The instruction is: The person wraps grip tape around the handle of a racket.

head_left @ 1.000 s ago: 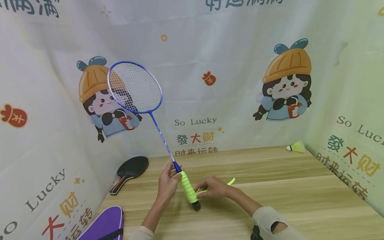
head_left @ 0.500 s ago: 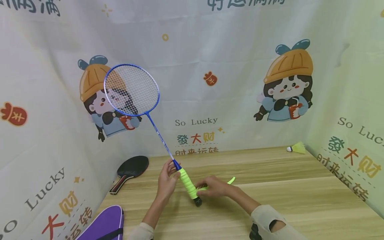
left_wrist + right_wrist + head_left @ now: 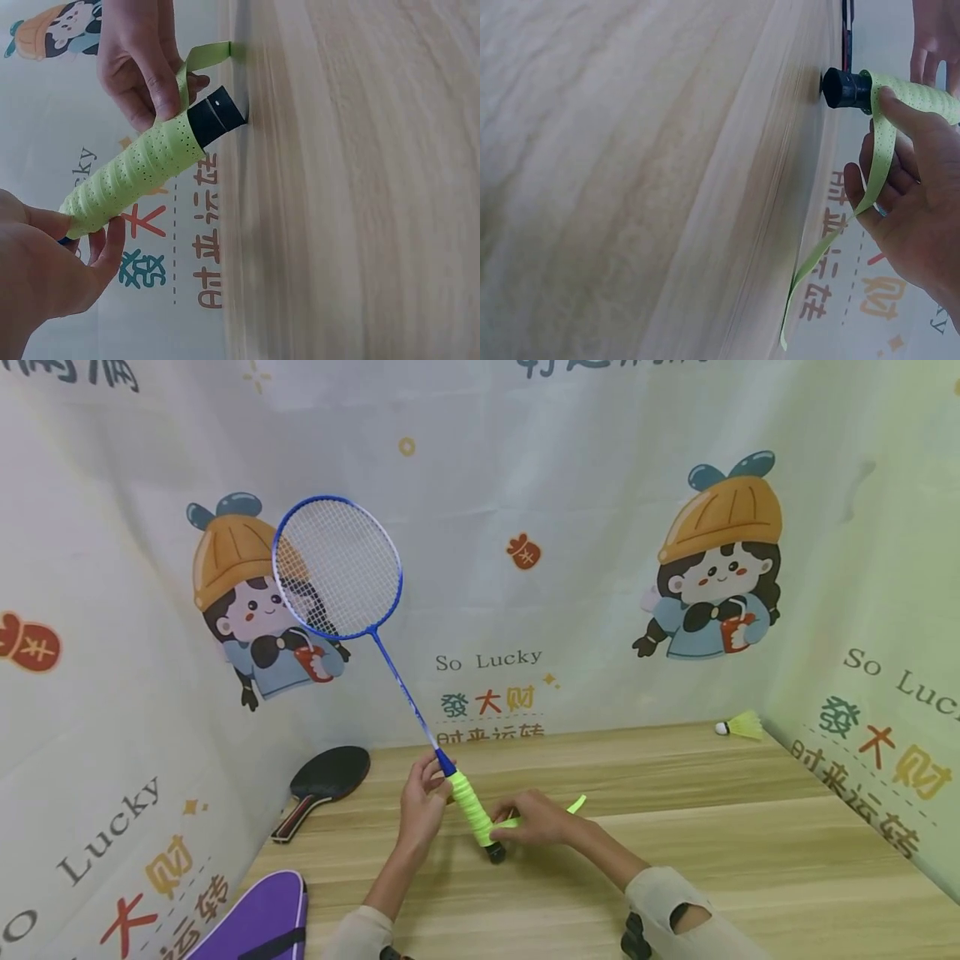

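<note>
A blue-and-white badminton racket [image 3: 337, 568] stands tilted, its head up to the left. My left hand [image 3: 420, 806] holds it at the top of the handle, with thumb and fingertips round the upper wrap. Perforated neon-yellow grip tape [image 3: 135, 172] covers the handle in overlapping turns, leaving the black butt end [image 3: 845, 88] bare. Beside the butt, my right hand [image 3: 536, 818] pinches the tape where it leaves the handle, thumb pressed on the last turn. In the right wrist view the loose tape tail [image 3: 883, 146] passes the fingers and hangs toward the table.
A black table-tennis bat [image 3: 330, 774] lies at the back left of the wooden table [image 3: 637, 785]. A purple case [image 3: 262, 910] with a black strap is at the front left. Near the back right corner lies a yellow shuttlecock [image 3: 741, 725]. Printed cloth walls [image 3: 600, 527] enclose the table.
The racket head dips slightly left, then comes back up and right. The butt end shifts slightly up and right in the head view. Both hands keep their holds.
</note>
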Demonstrator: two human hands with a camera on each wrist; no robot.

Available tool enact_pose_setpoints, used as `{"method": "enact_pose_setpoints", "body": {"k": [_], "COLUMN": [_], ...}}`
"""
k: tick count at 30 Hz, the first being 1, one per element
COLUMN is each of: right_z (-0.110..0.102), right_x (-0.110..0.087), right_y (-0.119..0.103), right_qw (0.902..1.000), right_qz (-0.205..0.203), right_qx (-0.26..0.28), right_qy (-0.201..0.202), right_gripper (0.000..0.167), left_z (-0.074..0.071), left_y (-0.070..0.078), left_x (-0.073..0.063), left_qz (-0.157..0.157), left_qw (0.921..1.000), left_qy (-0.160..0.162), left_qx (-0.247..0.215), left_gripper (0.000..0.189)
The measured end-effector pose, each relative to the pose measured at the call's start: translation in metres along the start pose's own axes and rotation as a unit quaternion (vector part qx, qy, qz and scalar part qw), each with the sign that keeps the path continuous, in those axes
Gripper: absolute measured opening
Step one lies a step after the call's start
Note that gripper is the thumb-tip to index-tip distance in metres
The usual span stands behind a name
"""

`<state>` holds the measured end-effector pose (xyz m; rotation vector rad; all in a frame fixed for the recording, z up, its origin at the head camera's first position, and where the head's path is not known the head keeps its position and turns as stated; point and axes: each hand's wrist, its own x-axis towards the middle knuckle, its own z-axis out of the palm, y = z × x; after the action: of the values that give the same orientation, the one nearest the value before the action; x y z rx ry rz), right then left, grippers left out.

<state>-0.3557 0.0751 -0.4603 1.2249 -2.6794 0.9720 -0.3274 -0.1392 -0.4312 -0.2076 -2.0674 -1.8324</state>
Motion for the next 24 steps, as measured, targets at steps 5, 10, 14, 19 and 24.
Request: {"method": "enact_pose_setpoints", "body": {"k": [5,10,14,19,24], "right_z": [0.001,-0.003,-0.008,-0.018,-0.019], "right_x": [0.000,0.003,0.005,-0.001,-0.005], "right_y": [-0.002,-0.003,-0.006,-0.015,-0.013], "right_qw": [0.9993,0.9981,0.9984,0.9985,0.9975], "right_qz": [0.021,0.027,0.001,-0.021,-0.022], "right_qx": [0.031,0.053,0.056,0.046,0.056], "right_qy": [0.002,0.014,0.007,-0.023,-0.039], "right_gripper": [0.021,0.017,0.013,0.009,0.006], "left_z": [0.007,0.012,0.012,0.009,0.006], "left_y": [-0.003,-0.005,-0.005,-0.005,-0.009], "left_x": [0.000,0.005,0.006,0.002,-0.004], "left_qz": [0.010,0.049,0.073,0.070,0.057], "left_qw": [0.9990,0.9971,0.9955,0.9953,0.9960], "left_qy": [0.028,0.046,0.056,0.062,0.059], "left_qx": [0.032,0.036,0.021,0.024,0.033], "left_gripper": [0.045,0.061,0.062,0.060,0.060]}}
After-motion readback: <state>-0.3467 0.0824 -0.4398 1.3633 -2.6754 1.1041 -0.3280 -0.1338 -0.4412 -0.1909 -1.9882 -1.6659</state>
